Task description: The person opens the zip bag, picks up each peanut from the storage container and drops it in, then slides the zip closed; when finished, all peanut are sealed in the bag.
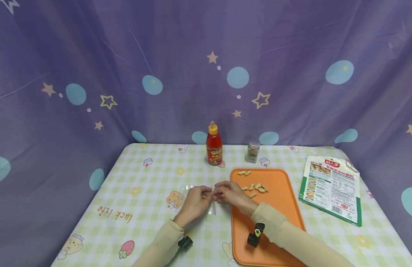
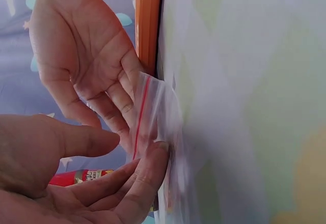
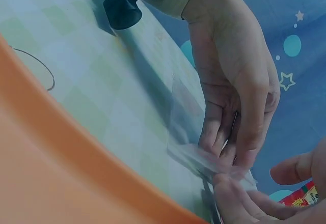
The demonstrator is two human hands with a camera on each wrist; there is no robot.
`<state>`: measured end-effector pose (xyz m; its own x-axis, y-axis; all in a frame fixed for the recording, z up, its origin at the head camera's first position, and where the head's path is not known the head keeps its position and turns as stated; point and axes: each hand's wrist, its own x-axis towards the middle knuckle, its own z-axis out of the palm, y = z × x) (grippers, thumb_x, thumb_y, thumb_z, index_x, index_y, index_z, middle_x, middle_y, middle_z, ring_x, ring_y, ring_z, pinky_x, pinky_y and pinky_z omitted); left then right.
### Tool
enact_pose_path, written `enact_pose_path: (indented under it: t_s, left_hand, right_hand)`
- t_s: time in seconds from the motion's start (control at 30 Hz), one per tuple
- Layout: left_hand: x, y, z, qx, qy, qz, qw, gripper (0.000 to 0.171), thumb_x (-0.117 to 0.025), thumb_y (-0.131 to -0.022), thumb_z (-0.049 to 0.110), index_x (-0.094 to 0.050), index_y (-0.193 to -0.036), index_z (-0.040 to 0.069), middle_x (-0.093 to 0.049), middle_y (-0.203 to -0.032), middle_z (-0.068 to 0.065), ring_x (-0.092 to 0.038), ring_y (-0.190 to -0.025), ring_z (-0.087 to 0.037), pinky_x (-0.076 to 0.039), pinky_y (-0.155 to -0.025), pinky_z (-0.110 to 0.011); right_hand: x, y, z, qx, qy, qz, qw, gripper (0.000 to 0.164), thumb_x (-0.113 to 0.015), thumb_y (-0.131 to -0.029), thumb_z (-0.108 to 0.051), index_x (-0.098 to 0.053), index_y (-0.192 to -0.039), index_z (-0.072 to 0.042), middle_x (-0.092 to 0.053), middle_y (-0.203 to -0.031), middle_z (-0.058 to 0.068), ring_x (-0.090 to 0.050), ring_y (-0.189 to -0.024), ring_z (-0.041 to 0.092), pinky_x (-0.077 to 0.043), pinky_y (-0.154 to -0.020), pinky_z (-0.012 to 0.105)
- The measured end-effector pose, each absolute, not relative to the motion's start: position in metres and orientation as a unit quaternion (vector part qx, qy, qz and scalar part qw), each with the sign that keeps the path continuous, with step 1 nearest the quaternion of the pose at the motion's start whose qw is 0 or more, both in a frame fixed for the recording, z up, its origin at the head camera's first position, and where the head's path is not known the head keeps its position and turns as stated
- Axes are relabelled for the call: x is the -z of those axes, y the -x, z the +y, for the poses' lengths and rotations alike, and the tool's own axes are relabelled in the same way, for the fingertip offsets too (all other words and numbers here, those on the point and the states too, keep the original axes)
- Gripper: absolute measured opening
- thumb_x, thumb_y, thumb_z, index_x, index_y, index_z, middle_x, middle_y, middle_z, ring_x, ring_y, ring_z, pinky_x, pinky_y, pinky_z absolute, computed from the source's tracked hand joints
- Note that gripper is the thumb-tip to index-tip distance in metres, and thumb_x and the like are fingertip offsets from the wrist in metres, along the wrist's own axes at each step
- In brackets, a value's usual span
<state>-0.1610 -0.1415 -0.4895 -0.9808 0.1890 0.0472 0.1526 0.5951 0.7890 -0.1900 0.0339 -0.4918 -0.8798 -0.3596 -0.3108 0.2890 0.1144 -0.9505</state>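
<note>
Head view: clear bag (image 1: 211, 207) lying at 4 o'clock of left hand (image 1: 195, 201), 8 o'clock of right hand (image 1: 233, 194); both touching bag, fingers loose, thumbs standing apart.

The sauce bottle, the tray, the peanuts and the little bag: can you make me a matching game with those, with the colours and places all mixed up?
Things
1. sauce bottle
2. tray
3. peanuts
4. little bag

Clues
A. lying on the tray
B. see-through, with a red strip
C. orange all over
D. red, with a yellow cap

Right pairs: 1-D, 2-C, 3-A, 4-B
</note>
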Motion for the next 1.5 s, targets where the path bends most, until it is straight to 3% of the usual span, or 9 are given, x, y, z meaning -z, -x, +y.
enact_pose_path:
  t_s: [0.2, 0.43, 0.77, 1.13, 1.5]
  left_hand:
    - [0.4893, 0.1615, -0.142, -0.448, -0.084, 0.89, 0.021, 0.022, -0.07, -0.096, 0.007, -0.072, -0.112, -0.009, -0.078, -0.093, -0.016, -0.078, -0.08, -0.023, -0.062, -0.07, -0.025]
    - [0.4874, 0.1627, -0.1447, -0.433, -0.089, 0.897, 0.0, 0.02, -0.066, -0.089, -0.004, -0.076, -0.107, -0.007, -0.078, -0.089, -0.015, -0.076, -0.076, -0.018, -0.06, -0.067, -0.024]
    - [0.4862, 0.1636, -0.1451, -0.469, -0.084, 0.879, -0.005, 0.019, -0.072, -0.094, 0.003, -0.076, -0.11, -0.006, -0.079, -0.089, -0.017, -0.078, -0.074, -0.021, -0.059, -0.065, -0.018]
    - [0.4866, 0.1613, -0.1448, -0.492, -0.088, 0.866, 0.002, 0.025, -0.082, -0.089, 0.007, -0.077, -0.11, -0.006, -0.079, -0.086, -0.015, -0.077, -0.071, -0.019, -0.059, -0.064, -0.019]
    - [0.4881, 0.1578, -0.1394, -0.495, -0.1, 0.863, 0.009, 0.029, -0.083, -0.088, 0.008, -0.077, -0.112, -0.007, -0.08, -0.086, -0.016, -0.078, -0.072, -0.021, -0.059, -0.063, -0.019]
  right_hand:
    - [0.493, 0.1911, 0.0358, 0.674, 0.039, 0.694, 0.251, 0.035, -0.051, -0.105, -0.009, -0.062, -0.132, 0.01, -0.074, -0.117, 0.021, -0.073, -0.092, 0.013, -0.063, -0.09, 0.033]
    - [0.4957, 0.1911, 0.0353, 0.674, 0.042, 0.695, 0.246, 0.031, -0.053, -0.105, -0.009, -0.067, -0.127, 0.009, -0.074, -0.117, 0.021, -0.076, -0.094, 0.017, -0.063, -0.087, 0.032]
    - [0.4978, 0.1919, 0.0382, 0.673, 0.069, 0.699, 0.231, 0.03, -0.057, -0.103, -0.008, -0.068, -0.129, 0.004, -0.077, -0.109, 0.017, -0.076, -0.087, 0.015, -0.064, -0.084, 0.033]
    - [0.4976, 0.1941, 0.0407, 0.68, 0.063, 0.696, 0.22, 0.029, -0.07, -0.099, -0.013, -0.071, -0.121, 0.007, -0.08, -0.097, 0.017, -0.076, -0.077, 0.015, -0.065, -0.081, 0.037]
    - [0.5016, 0.1984, 0.043, 0.669, 0.047, 0.708, 0.22, 0.021, -0.066, -0.096, -0.002, -0.072, -0.111, 0.011, -0.08, -0.092, 0.017, -0.074, -0.07, 0.012, -0.065, -0.074, 0.033]
